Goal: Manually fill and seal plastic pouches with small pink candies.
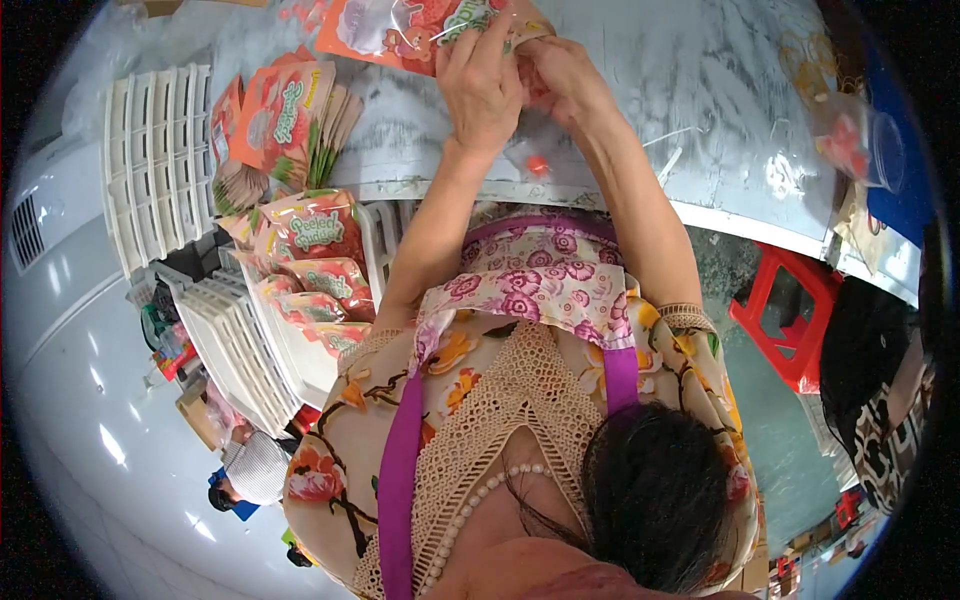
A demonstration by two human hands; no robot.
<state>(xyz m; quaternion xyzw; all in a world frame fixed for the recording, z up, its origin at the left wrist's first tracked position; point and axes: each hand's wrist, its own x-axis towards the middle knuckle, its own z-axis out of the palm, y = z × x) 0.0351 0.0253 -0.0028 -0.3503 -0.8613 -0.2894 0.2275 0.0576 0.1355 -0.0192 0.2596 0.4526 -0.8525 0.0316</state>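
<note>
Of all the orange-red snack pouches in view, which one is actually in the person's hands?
The pouch at the table's far edge, pinched by both the left hand and right hand; the other pouches lie untouched at left.

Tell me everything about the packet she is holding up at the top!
The packet is a flat, shiny plastic pouch, mostly orange-red with a clear window and green and white patches. It lies at the far edge of the grey table, partly cut off by the picture's top. The left hand and the right hand both pinch its right end. Whether it is sealed cannot be told.
</note>
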